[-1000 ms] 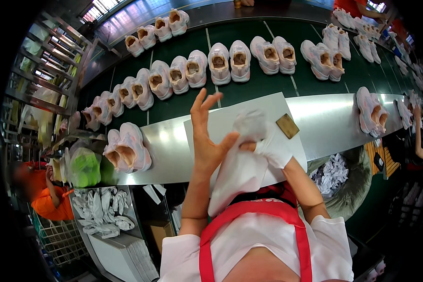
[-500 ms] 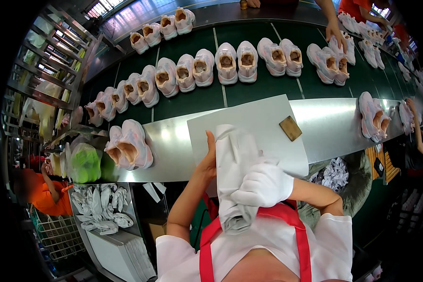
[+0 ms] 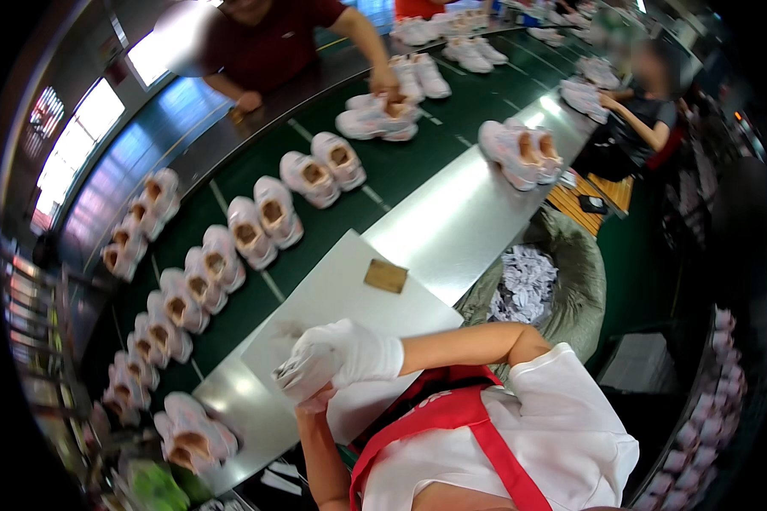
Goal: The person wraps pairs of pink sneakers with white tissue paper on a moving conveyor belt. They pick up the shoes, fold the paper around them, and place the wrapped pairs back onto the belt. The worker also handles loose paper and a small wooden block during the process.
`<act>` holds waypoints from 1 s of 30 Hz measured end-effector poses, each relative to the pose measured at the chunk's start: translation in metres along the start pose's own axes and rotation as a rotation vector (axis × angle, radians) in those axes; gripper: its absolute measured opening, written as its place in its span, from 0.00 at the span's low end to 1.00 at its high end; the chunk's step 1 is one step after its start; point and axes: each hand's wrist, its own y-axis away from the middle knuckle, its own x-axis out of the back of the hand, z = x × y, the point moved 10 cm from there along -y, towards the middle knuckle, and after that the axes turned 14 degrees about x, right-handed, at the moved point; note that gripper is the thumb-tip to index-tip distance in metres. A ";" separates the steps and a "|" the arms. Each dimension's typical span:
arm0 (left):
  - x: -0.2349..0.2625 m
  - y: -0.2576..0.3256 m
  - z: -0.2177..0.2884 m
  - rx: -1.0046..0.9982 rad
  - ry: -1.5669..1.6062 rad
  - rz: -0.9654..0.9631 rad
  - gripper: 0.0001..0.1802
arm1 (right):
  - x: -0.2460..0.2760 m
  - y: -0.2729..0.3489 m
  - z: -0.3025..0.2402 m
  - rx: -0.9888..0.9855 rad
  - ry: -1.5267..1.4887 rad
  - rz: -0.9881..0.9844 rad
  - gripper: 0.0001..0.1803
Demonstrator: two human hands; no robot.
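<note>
Both my hands meet over a white board (image 3: 351, 266) lying on the metal ledge. My right hand (image 3: 343, 351), in a white glove, is closed around a crumpled wad of greyish-white paper (image 3: 293, 381). Beneath it, my bare left hand (image 3: 317, 399) presses against the same wad; most of its fingers are hidden by the glove and the paper. On the board, beyond my right hand, rests a small brown rectangular block (image 3: 386, 276). A pair of pale pink and white sneakers (image 3: 189, 433) sits on the ledge left of my hands.
Along the green conveyor (image 3: 375, 180) stand rows of similar sneakers (image 3: 251, 230). Across it, a person's hand (image 3: 385, 83) touches a pair. A large sack (image 3: 575, 298) of crumpled paper stands right of the ledge, near another sneaker pair (image 3: 520, 153).
The view has swung to the right. The long roll of paper has become a compact wad, and my hands have come together around it, away from my chest.
</note>
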 end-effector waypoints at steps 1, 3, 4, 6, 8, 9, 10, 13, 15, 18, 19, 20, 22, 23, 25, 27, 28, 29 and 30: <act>0.002 -0.004 -0.019 -0.042 -0.056 0.055 0.21 | 0.015 0.002 0.004 -0.006 -0.087 0.168 0.25; 0.012 -0.009 -0.037 -0.108 -0.170 0.189 0.23 | 0.021 0.009 0.011 -0.073 -0.115 0.251 0.27; 0.020 -0.010 -0.038 -0.073 0.331 0.071 0.24 | 0.026 0.012 0.015 -0.105 -0.140 0.291 0.28; 0.031 -0.006 -0.035 0.040 1.326 -0.186 0.26 | 0.029 0.013 0.019 -0.204 -0.208 0.227 0.29; 0.043 0.001 -0.013 0.072 1.246 -0.094 0.28 | 0.017 0.010 0.026 -0.286 -0.199 0.087 0.29; 0.049 0.002 -0.007 0.089 1.209 -0.035 0.30 | 0.006 0.009 0.029 -0.314 -0.149 -0.014 0.29; 0.060 -0.004 0.009 0.177 0.240 0.147 0.33 | -0.009 0.010 0.034 -0.340 -0.110 -0.127 0.30; 0.076 0.004 0.006 0.096 0.660 0.342 0.26 | -0.012 -0.002 0.034 -0.175 0.091 -0.113 0.34; 0.087 0.018 -0.005 0.189 0.747 0.523 0.22 | 0.015 -0.021 -0.002 -0.055 0.453 0.004 0.37; 0.085 0.019 -0.005 0.249 0.748 0.519 0.18 | -0.008 -0.027 -0.019 -0.004 0.488 -0.069 0.39; 0.084 0.024 -0.001 0.282 0.776 0.530 0.17 | -0.021 -0.026 -0.015 -0.090 0.297 -0.092 0.39; 0.085 0.025 0.001 0.218 0.778 0.558 0.18 | -0.035 -0.022 -0.009 -0.191 0.123 -0.129 0.40; 0.081 0.027 -0.003 0.221 0.795 0.575 0.19 | -0.055 -0.006 0.006 -0.288 0.007 -0.187 0.38; 0.079 0.030 -0.007 0.178 0.774 0.637 0.20 | -0.064 0.004 0.018 -0.344 -0.030 -0.205 0.37; 0.084 0.031 -0.008 0.079 0.813 0.770 0.20 | -0.074 0.017 0.032 -0.344 -0.043 -0.236 0.36; 0.088 0.023 -0.010 0.009 0.973 0.763 0.18 | -0.083 0.019 0.040 -0.426 -0.156 -0.255 0.36; 0.086 0.020 -0.014 0.008 1.071 0.687 0.18 | -0.090 0.018 0.042 -0.384 -0.159 -0.320 0.36; 0.073 0.014 -0.020 0.064 1.203 0.472 0.17 | -0.098 0.020 0.047 -0.343 -0.161 -0.383 0.36; 0.055 0.007 -0.020 0.116 1.324 0.239 0.17 | -0.104 0.017 0.047 -0.306 -0.158 -0.440 0.36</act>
